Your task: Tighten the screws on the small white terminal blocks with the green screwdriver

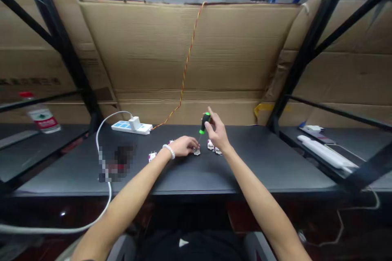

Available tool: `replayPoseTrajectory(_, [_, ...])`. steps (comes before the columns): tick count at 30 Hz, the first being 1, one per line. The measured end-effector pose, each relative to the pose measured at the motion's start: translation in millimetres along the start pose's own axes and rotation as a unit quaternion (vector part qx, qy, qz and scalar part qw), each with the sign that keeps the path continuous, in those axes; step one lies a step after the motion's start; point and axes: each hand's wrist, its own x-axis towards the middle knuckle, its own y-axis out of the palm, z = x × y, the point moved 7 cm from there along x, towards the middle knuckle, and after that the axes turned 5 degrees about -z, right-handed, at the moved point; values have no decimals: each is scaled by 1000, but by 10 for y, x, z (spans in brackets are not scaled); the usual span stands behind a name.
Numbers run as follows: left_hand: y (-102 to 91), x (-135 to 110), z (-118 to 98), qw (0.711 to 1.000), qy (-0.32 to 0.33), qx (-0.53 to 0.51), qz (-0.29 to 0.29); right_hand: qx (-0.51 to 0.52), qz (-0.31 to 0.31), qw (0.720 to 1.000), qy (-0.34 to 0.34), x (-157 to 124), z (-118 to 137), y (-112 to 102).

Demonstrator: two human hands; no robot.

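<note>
My right hand point(219, 133) grips a screwdriver point(205, 122) by its black and green handle, thumb and fingers on either side of it. The shaft slants down toward a small white part point(197, 152) on the black table. My left hand point(183, 146), with a pale bead bracelet at the wrist, pinches that part; its fingers cover much of it. Just right of it lie two similar small white parts, one nearer the middle point(210, 144) and one beside my right wrist point(218, 151). Another white part with purple marks point(152, 157) sits left of my left forearm.
A white power strip point(143, 129) with a plugged-in adapter point(134, 122) lies at the back left. Its white cable point(98, 138) runs over the front edge. A blurred-out dark item point(121, 163) lies left. Black frame posts point(301, 53) flank the table; cardboard point(147, 49) stands behind.
</note>
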Motion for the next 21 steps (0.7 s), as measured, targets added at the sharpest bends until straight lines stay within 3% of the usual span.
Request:
replayPoseTrajectory(4, [4,2,-6,1000,3,-1,5,22,19,1000,4,-12,4,34])
replayPoseTrajectory(10, [7,-8,10,1000,0,3,3,-41,-16,999,-10,6,38,-36])
replayPoseTrajectory(16, [5,-1,1,1000,-2,3,7,58,51,997,3,-36,-10,101])
replayPoseTrajectory(21, [-6,-11,-21,1000,-5,1,4,-35,3,999,-26,-40,103,59])
